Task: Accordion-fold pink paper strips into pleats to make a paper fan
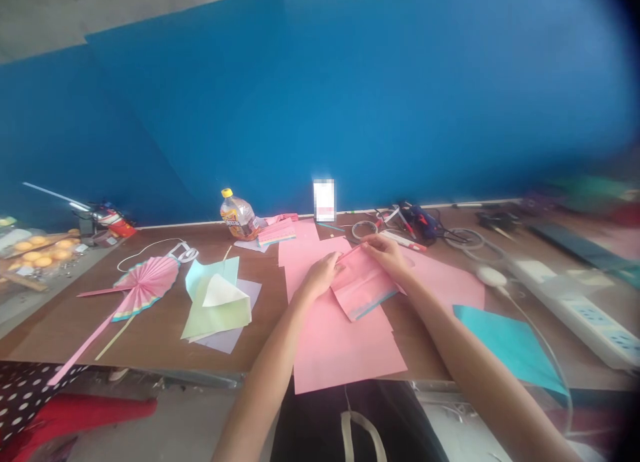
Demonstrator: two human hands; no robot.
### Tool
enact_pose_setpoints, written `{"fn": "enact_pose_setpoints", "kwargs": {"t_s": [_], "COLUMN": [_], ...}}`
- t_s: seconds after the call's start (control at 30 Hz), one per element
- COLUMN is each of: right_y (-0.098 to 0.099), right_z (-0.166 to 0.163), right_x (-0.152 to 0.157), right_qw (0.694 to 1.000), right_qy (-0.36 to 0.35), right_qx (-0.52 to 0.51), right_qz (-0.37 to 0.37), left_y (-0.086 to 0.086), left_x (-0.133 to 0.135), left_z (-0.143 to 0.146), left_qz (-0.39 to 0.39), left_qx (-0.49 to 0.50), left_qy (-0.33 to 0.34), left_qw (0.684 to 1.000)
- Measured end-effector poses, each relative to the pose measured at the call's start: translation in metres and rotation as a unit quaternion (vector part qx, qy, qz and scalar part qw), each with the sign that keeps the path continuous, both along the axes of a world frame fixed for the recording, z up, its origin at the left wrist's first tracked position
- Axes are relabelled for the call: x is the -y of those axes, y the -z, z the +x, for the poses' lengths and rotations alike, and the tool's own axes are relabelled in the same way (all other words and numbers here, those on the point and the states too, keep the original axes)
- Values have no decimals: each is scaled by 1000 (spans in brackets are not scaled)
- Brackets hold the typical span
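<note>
Pink paper (361, 290) aslant, blue edge (376, 305) on its near side

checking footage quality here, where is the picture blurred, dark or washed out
Head view: far right side smeared, softening the power strip; head view: upper right corner falls dark; head view: white rectangle by the blue wall pixelated and washed out; head view: left hand, right hand and pink paper slightly soft but readable

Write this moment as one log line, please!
left hand: pinching blue-edged pink sheet | right hand: pinching same sheet's far edge | beneath: plain pink paper | left side: pink fan | right side: teal paper
</note>
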State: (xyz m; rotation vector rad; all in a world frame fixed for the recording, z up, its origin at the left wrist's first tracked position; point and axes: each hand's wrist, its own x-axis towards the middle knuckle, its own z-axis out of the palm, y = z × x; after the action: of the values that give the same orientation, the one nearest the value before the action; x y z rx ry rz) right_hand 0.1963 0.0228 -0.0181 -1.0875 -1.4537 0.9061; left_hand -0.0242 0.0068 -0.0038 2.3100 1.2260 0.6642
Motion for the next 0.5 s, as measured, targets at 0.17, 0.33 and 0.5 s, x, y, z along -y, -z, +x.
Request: {"fn": "enact_pose_setpoints", "kwargs": {"t_s": [0.17,0.33,0.5], "right_y": [-1,-1,0], "right_z": [0,-1,-2], "right_x": [1,0,-1], "right_qw": [1000,1000,999], "right_qy": [3,1,12], "right_qx": [2,4,11], "right_qz": [13,24,43], "left_y": [-1,-2,2], "left_x": [1,2,-1], "left_z": [1,3,4], "left_qz": [5,18,23], "left_qx": [-11,-3,7], "left_qy": [-9,-34,-38], "left_qw": [1000,999,999]}}
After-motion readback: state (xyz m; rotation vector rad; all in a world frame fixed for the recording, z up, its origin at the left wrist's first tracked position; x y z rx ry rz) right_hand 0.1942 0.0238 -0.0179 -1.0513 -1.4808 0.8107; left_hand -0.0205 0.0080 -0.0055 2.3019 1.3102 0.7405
